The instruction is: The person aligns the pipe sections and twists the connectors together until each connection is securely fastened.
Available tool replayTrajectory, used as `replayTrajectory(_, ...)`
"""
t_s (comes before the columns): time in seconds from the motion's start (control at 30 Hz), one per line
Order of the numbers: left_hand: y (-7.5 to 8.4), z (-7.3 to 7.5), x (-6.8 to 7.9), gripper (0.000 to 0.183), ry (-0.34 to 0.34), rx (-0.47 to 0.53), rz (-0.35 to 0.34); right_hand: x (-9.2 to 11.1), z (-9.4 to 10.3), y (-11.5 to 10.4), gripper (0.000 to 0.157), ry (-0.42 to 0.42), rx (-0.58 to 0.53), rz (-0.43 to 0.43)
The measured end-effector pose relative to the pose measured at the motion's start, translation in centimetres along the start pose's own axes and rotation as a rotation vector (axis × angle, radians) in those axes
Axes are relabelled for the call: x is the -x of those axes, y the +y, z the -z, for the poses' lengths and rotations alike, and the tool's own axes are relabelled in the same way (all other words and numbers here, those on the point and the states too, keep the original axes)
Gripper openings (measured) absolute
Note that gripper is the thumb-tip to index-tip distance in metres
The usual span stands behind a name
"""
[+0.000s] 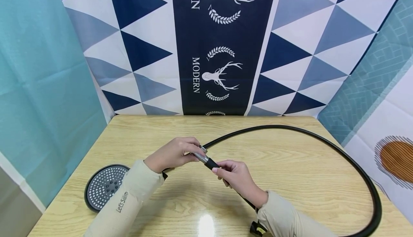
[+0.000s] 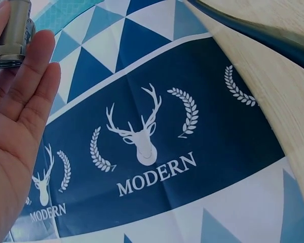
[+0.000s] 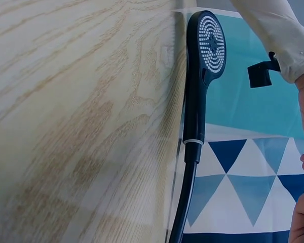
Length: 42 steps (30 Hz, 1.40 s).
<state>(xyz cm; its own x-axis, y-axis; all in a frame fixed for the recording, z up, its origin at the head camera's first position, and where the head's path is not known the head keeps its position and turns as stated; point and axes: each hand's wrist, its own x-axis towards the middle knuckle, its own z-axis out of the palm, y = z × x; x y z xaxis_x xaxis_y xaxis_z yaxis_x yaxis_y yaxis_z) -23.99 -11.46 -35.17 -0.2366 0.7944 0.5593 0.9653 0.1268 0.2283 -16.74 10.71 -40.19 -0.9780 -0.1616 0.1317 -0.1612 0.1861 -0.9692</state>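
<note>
My left hand [image 1: 177, 153] pinches a silver metal hose fitting [image 1: 201, 157] between thumb and fingers, above the middle of the table. In the left wrist view the fitting [image 2: 12, 38] shows a hex-shaped collar with an open end. Just to its right, my right hand [image 1: 237, 178] grips the black end of a shower hose [image 1: 211, 164], which lies in line with the metal part. A black hand shower head [image 1: 108, 185] rests at the left, partly behind my left sleeve. Its spray face and handle [image 3: 194, 111] appear in the right wrist view, the hose leading off the handle.
The black hose [image 1: 280, 126] loops widely over the right side of the wooden table [image 1: 290, 165]. Patterned cloth [image 1: 222, 61] hangs behind the table's far edge, with teal cloth [image 1: 42, 68] at the left. A black wrist strap device [image 1: 258, 228] hangs under the right sleeve.
</note>
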Motion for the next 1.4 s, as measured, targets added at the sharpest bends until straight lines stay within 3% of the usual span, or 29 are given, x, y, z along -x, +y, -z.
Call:
replayTrajectory(0.23,0.0,-0.2,-0.1,0.020,0.001,-0.005,-0.010,0.3,0.2,0.1,0.021,-0.104,0.046,0.079)
replayTrajectory(0.4,0.0,-0.5,-0.2,0.019,-0.019,-0.009,-0.021,0.8,0.2,-0.5,0.013,-0.103,0.179,0.161)
replayTrajectory(0.57,-0.1,-0.7,-0.2,0.019,-0.039,-0.002,-0.001,1.2,-0.4,-1.3,0.009,-0.041,0.290,0.160)
replayTrajectory(0.87,-0.2,-0.7,-0.2,0.019,-0.023,0.044,0.016,0.9,-0.7,-1.2,0.022,0.068,0.138,0.096)
replayTrajectory(1.0,0.0,-0.7,-0.2,0.019,0.000,0.020,0.007,0.7,-1.0,-1.1,0.021,0.167,0.117,0.070)
replayTrajectory(1.17,0.0,-0.7,-0.3,0.020,0.028,-0.013,-0.018,0.8,-1.4,-0.8,0.018,0.279,0.156,0.147)
replayTrajectory(1.27,0.0,-0.6,-0.4,0.021,0.031,-0.016,-0.018,0.8,-1.5,-0.7,0.018,0.299,0.150,0.183)
replayTrajectory(1.4,0.1,-0.5,-0.4,0.020,0.025,-0.025,-0.011,0.9,-1.6,-0.8,0.019,0.293,0.115,0.163)
